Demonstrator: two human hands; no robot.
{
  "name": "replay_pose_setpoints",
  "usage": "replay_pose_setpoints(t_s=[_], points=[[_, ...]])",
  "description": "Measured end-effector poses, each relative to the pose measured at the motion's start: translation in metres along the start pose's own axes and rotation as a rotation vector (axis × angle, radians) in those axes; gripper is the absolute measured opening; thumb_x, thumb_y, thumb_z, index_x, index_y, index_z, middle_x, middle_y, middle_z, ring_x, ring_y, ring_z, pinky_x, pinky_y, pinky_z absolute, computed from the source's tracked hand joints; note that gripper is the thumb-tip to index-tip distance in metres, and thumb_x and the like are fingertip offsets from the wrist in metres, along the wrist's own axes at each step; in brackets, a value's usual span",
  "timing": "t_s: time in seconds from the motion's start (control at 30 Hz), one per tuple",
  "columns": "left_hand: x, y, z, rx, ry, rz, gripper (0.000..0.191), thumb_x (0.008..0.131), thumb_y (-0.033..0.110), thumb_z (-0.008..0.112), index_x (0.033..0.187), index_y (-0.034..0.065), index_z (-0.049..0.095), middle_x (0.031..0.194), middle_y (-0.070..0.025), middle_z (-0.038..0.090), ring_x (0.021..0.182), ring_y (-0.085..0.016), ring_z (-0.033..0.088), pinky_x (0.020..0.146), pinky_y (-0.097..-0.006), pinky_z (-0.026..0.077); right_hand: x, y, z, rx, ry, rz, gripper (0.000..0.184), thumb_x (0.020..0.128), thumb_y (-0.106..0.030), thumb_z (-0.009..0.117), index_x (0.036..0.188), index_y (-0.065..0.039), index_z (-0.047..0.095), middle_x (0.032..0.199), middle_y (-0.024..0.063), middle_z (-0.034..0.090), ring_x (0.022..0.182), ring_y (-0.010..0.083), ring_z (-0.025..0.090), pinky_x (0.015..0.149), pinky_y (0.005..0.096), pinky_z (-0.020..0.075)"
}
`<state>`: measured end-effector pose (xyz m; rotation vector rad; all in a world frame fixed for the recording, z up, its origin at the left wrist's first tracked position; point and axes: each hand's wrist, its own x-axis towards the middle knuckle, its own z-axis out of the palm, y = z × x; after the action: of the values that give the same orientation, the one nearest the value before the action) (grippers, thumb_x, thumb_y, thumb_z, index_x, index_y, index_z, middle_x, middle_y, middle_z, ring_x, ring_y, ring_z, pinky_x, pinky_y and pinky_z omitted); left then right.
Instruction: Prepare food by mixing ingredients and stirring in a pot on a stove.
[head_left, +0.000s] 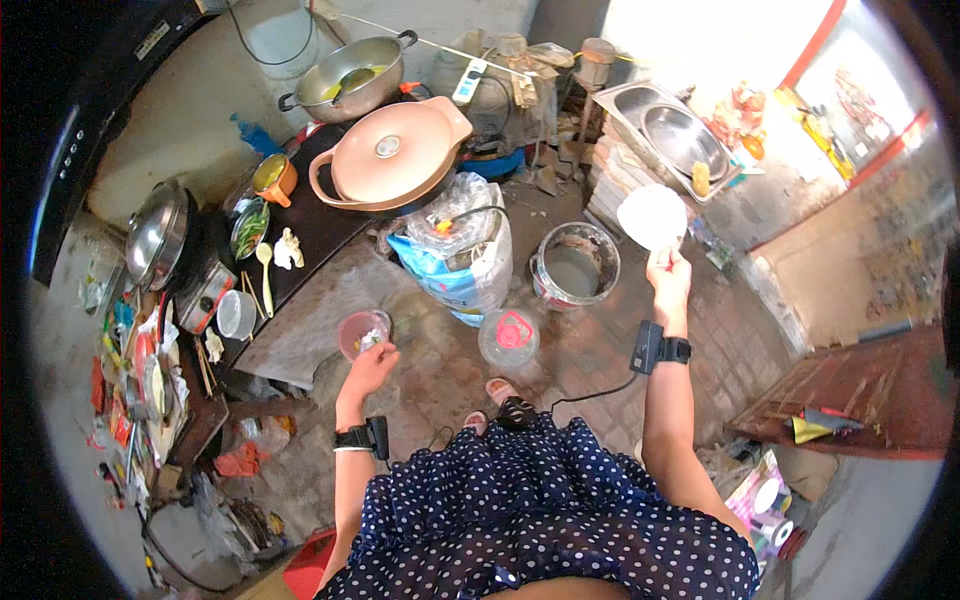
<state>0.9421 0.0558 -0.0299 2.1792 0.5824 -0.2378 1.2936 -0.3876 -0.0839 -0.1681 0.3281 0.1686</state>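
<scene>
My right hand (670, 274) grips the near edge of a white plate or shallow bowl (651, 214), held out to the right between the sink and a bucket. My left hand (369, 371) is raised on the left with its fingers curled. Just beyond its fingertips is a pink round container (349, 335) with something whitish in it. Whether the hand touches that container or pinches something small is hard to tell. On the floor between my hands stands a clear plastic jug (489, 350) with a pink-red top, and near it a bucket (574, 266) of grey water.
A lidded pink pan (397, 154) and a steel wok (352, 82) with a ladle are at the back left. A dark counter (319, 161) carries a dish of green vegetables (250, 229). A steel sink (679, 142) stands right, and a stuffed plastic sack (442, 274) centrally.
</scene>
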Motion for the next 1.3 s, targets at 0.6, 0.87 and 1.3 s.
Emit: replay_pose_setpoints(t_s=[0.6,0.87,1.3], points=[[0.057,0.162,-0.013,-0.746,-0.037,0.329,0.052,0.091,0.029,0.051,0.133,0.0071,0.03,0.126,-0.0099,0.045,0.111,-0.021,0.049,0.091,-0.035,0.043,-0.087,0.204,0.135,-1.406,-0.893,-0.407,0.021,0.094,-0.012,0.042,0.104,0.005,0.05,0.082,0.0107,0.063,0.068,0.0184,0.065,0.062,0.0296,0.0518],[0.056,0.139,-0.039,-1.027,0.402,0.137,0.05,0.089,0.031,0.05,0.126,0.0031,0.032,0.117,-0.0102,0.046,0.11,-0.021,0.048,0.081,-0.0386,0.05,-0.145,0.304,0.15,-1.645,-1.476,-0.906,0.019,0.073,0.001,0.059,0.091,0.0,0.055,0.075,0.0089,0.059,0.056,0.0252,0.059,0.047,0.0329,0.047],[0.04,0.019,-0.165,-0.904,0.437,0.337,0.049,0.08,0.011,0.053,0.125,-0.0025,0.039,0.113,-0.0106,0.053,0.1,-0.017,0.053,0.083,-0.0291,0.044,-0.128,0.462,0.202,-1.834,-1.137,-0.424,0.031,0.075,-0.012,0.065,0.101,0.001,0.053,0.087,0.0226,0.061,0.079,0.0356,0.062,0.066,0.0392,0.0488]])
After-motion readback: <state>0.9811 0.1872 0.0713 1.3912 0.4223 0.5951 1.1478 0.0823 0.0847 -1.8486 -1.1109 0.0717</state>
